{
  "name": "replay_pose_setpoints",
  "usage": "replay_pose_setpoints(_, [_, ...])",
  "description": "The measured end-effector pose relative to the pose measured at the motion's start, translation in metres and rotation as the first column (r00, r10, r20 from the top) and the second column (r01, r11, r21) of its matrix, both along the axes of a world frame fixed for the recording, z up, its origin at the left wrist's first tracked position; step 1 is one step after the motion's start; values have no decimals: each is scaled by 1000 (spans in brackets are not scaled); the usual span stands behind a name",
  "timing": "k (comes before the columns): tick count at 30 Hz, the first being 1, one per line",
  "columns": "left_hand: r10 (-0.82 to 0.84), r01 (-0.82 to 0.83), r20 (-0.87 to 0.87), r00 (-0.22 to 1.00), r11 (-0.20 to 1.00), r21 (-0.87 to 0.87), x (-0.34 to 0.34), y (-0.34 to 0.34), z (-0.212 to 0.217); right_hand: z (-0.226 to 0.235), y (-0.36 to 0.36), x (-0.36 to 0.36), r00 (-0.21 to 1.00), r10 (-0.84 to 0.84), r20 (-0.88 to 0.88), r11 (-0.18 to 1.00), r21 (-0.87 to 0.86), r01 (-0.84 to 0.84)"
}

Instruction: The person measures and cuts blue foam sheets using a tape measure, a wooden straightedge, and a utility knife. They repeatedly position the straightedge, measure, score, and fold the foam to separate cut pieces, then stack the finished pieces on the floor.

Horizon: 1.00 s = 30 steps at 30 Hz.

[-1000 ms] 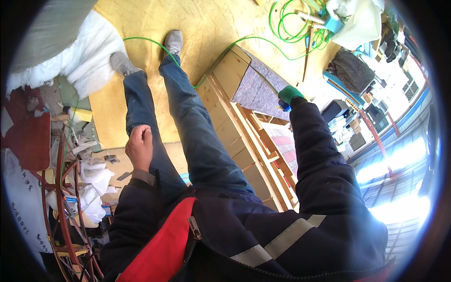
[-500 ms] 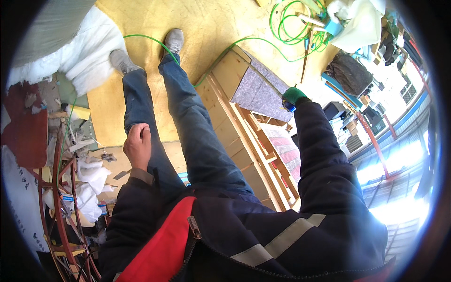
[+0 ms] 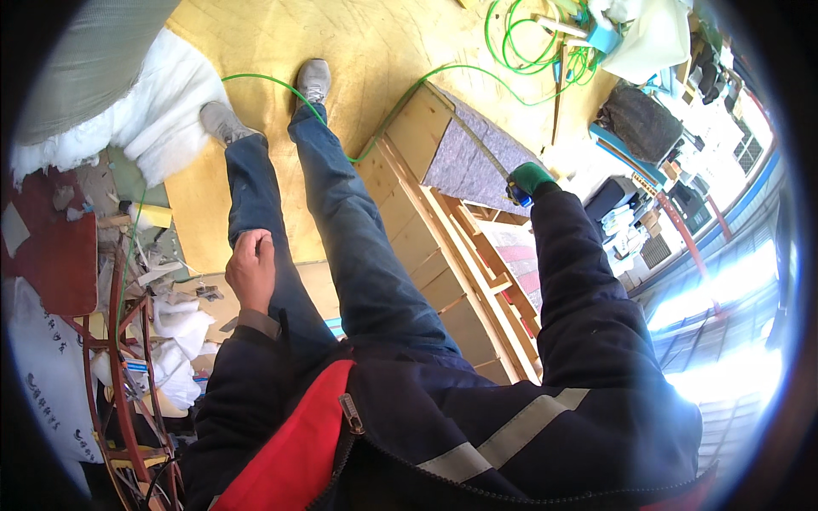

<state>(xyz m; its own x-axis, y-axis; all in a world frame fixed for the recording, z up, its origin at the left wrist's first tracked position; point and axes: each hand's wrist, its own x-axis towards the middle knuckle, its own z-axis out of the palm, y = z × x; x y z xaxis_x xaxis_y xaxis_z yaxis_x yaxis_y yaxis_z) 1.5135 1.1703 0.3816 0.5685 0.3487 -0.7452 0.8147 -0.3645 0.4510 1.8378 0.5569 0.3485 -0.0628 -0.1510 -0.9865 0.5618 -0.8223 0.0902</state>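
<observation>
My right hand [image 3: 530, 178], in a green glove, grips a tape measure [image 3: 517, 196] with a blue and dark case. Its drawn-out blade [image 3: 477, 143] slants across a grey felt sheet [image 3: 477, 162] toward the far corner of a wooden frame [image 3: 415, 128]. The felt covers the far end of this frame, whose slats lie bare nearer to me. In front of my left thigh hangs my bare left hand [image 3: 250, 271], fingers curled in and nothing visible in them. Its palm is hidden.
White wadding [image 3: 162, 111] lies beside my left shoe. A green hose [image 3: 464, 68] crosses the plywood [image 3: 247, 30] and loops at the far right. At left stand a dark red metal frame [image 3: 119, 366] and scraps. A dark bundle [image 3: 639, 123] sits at right.
The view has shifted slightly. My right hand, still around the tape measure, sits a touch lower and more to the left in view. My left hand stays curled at my thigh.
</observation>
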Motion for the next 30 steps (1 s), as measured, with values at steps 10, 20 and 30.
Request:
replay_pose_setpoints(10, [-33, 32, 36, 999, 999, 21, -1, 1, 0, 13, 28, 20, 999, 39, -12, 999, -9, -39])
replay_pose_setpoints(20, [-19, 18, 25, 1000, 1000, 18, -1, -2, -1, 15, 20, 32, 998, -14, 55, 996, -92, 19])
replay_pose_setpoints(30, [1, -1, -1, 1000, 1000, 5, 2, -5, -2, 30, 39, 55, 968, 180, 173, 971, -191, -147])
